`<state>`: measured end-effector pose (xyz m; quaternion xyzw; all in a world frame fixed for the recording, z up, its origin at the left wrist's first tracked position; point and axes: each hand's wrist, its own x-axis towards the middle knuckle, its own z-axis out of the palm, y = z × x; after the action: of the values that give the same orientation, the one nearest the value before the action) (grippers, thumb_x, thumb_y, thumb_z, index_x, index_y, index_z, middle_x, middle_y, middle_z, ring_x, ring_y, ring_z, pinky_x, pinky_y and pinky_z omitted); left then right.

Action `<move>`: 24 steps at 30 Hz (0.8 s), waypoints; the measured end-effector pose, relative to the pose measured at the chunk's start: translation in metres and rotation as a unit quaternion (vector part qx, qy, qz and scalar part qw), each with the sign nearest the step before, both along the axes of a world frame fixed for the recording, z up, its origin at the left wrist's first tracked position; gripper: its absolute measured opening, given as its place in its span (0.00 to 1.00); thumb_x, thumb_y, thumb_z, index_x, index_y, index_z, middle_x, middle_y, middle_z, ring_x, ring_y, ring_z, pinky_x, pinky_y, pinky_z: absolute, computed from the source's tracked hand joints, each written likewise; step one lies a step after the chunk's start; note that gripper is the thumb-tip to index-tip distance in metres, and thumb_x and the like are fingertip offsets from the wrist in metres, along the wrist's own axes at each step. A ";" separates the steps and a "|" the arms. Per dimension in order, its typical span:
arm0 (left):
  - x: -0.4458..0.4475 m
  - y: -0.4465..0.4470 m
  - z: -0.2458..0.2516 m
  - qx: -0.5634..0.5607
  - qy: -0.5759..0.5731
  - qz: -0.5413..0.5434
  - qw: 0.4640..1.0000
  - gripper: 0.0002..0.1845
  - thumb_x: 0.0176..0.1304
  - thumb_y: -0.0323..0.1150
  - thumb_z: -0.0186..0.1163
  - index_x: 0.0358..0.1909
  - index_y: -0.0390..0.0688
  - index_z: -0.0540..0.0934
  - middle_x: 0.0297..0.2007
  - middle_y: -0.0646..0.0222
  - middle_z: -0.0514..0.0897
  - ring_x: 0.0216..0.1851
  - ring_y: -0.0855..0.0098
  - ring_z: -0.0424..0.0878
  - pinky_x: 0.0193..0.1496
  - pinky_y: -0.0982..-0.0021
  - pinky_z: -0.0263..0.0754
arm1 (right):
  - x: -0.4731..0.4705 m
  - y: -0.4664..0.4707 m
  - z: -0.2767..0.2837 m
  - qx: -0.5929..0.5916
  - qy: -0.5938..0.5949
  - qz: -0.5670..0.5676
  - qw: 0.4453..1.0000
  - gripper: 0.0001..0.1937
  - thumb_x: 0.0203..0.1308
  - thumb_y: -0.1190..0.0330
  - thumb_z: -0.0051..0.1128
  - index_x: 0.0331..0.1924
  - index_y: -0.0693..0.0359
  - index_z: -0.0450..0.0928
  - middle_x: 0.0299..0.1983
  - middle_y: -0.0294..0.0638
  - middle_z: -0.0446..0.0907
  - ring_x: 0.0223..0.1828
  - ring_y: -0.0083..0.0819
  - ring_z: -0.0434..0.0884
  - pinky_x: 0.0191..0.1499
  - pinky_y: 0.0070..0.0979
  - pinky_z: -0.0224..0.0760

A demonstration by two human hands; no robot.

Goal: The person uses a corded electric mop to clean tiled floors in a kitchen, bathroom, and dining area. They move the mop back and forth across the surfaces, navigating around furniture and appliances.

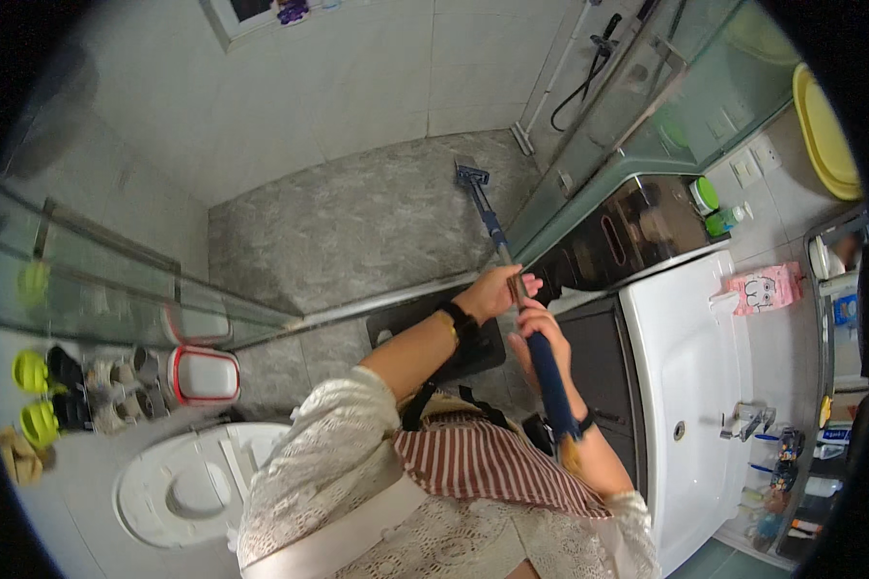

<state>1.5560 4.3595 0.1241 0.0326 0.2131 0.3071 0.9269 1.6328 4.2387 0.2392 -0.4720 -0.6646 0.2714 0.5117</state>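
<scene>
A long-handled mop [494,230] with a blue and metal pole slants across the view. Its small head rests on the grey shower floor [333,224], near the back right corner. My left hand [489,293], with a black band on the wrist, cradles the metal part of the pole; its fingers extend past the far side. Closer to my body, my right hand [547,336] curls loosely around the pole at the upper end of the thick blue grip. That grip runs back over my right forearm, and its near end is blurred.
A raised sill [391,300] and glass panels border the shower. The washbasin [684,362] and dark cabinet [601,369] stand close on the right. A toilet [188,488], a red-rimmed basin [204,376] and racked slippers [40,394] are on the left. A dark mat [485,347] lies below my hands.
</scene>
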 end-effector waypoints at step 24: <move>-0.329 0.056 -0.022 0.187 0.620 -0.358 0.673 0.13 0.50 0.27 0.59 0.33 0.33 0.66 0.19 0.63 0.71 0.17 0.68 0.72 0.20 0.66 0.69 | 0.019 0.471 -0.084 -0.345 -0.130 -0.069 0.927 0.09 0.54 0.66 0.46 0.29 0.65 0.73 0.26 0.38 0.75 0.29 0.29 0.71 0.29 0.28 0.65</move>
<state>1.2268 4.4158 0.1019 0.4619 0.6488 -0.1061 0.5953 1.6519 4.7098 0.1553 -0.6956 -0.5562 0.3839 0.2435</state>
